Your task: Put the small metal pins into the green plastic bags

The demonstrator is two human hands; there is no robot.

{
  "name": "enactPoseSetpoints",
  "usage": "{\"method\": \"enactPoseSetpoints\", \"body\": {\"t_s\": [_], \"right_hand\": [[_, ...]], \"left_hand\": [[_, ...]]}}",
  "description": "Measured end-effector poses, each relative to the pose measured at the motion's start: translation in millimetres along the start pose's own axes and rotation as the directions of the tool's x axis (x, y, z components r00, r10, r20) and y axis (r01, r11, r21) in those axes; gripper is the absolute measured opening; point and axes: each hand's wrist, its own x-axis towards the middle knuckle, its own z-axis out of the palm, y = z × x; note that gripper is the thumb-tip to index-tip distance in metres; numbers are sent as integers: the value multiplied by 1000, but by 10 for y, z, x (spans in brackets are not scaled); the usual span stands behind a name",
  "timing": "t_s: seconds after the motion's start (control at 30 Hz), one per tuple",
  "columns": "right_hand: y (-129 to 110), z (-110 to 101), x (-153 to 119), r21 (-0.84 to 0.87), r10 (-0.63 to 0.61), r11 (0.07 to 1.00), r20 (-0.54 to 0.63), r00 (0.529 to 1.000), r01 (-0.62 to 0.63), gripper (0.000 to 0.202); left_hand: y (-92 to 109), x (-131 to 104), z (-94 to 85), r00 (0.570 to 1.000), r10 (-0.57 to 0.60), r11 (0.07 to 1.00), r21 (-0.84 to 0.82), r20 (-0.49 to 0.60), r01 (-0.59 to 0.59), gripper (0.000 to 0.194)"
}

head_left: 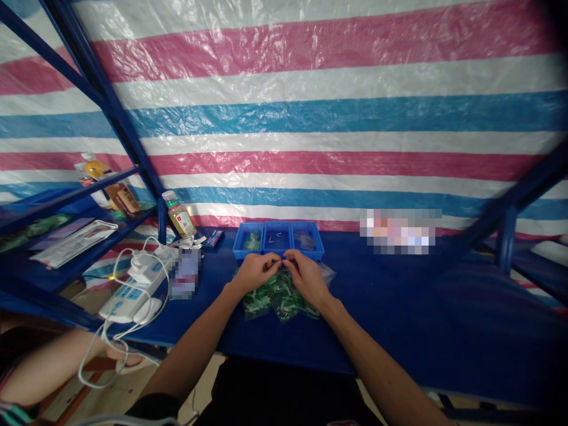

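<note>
Centre of frame: left hand (260,272) and right hand (307,275) appear pinched on a small dark item (283,265), identity unclear. Risk: a loosened fingertip hold could drop it among the green-filled bags (284,300) below.

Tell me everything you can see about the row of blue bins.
The blue bins form a side-by-side row of three open-topped sections, apparently plastic, standing upright on the blue table. Something greenish lies in the left section, a few thin, shiny pieces in the middle, something dull brownish in the right. The left hand and right hand partly hide the front; whether they touch it is unclear.
</note>
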Motion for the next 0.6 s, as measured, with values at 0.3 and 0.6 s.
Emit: {"method": "enactPoseSetpoints", "body": {"t_s": [0.3,0.6], "right_hand": [[-14,-5,-2,-12,-25,1000,-44,999,25,17],[0,14,-7,26,-18,999,-28,999,19,18]], "left_hand": [[-16,-8,16,1000,9,1000,-18,-17,-10,23],[-9,-7,-7,1000,17,1000,-12,-18,-17,23]]}}
